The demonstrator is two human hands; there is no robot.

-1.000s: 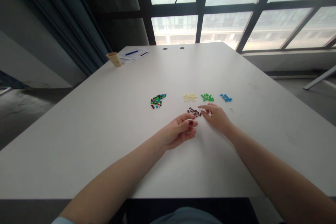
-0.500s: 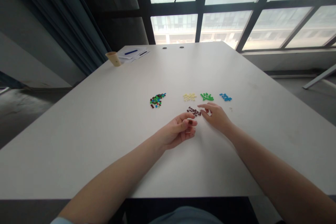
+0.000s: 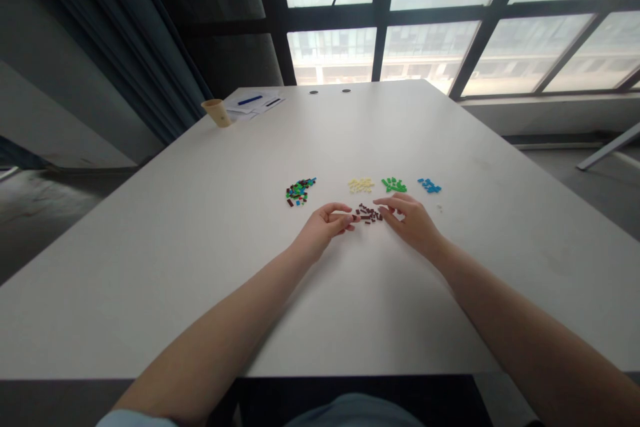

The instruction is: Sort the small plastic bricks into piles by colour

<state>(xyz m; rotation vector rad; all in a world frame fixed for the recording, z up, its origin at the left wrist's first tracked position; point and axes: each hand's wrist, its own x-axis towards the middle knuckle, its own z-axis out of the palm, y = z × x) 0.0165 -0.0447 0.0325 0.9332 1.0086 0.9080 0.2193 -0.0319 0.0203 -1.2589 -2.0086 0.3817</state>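
Note:
A pile of small dark brown pieces (image 3: 369, 213) lies between my two hands. On its left side, my left hand (image 3: 327, 227) pinches a brown piece (image 3: 355, 218) between thumb and fingertips. My right hand (image 3: 407, 219) rests at the pile's right edge, thumb and index finger apart, with nothing visible between them. Behind the brown pile are pale yellow pieces (image 3: 361, 185), green pieces (image 3: 395, 185) and blue pieces (image 3: 430, 185) in separate groups. A mixed-colour pile (image 3: 300, 191) sits further left.
At the far left of the white table (image 3: 200, 213) stands a tan cup (image 3: 217, 112) beside papers (image 3: 253, 105) with a blue pen (image 3: 249, 100). A few tiny pale bits (image 3: 439, 207) lie right of my right hand.
My left hand has turned palm-down and moved left and forward, down to the brown pile's left edge. My right hand has shifted slightly left.

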